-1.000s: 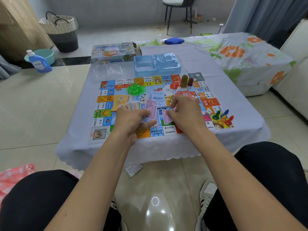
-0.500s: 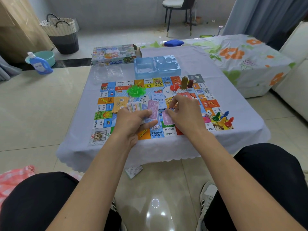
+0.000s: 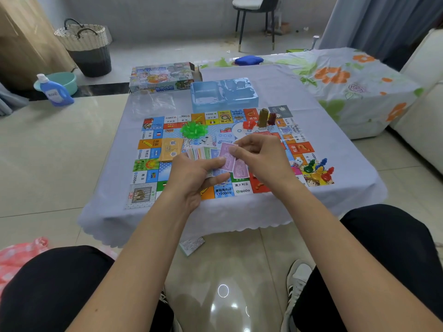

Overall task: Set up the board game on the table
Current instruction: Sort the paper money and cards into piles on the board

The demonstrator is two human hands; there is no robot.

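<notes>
Left hand (image 3: 191,173) grips the fanned paper play-money bills (image 3: 203,152); right hand (image 3: 261,156) pinches a purple bill (image 3: 227,156), probably the fan's right end, long axis pointing away.

board (image 3: 153,144) near edge: "澳大利亚" with "1600分" — beside it "2000分"
board left edge: "2200分", "2400分"
board far edge: "2200分", "3000分"
box (image 3: 163,77) side: "世界之旅" — partly blurred
</notes>
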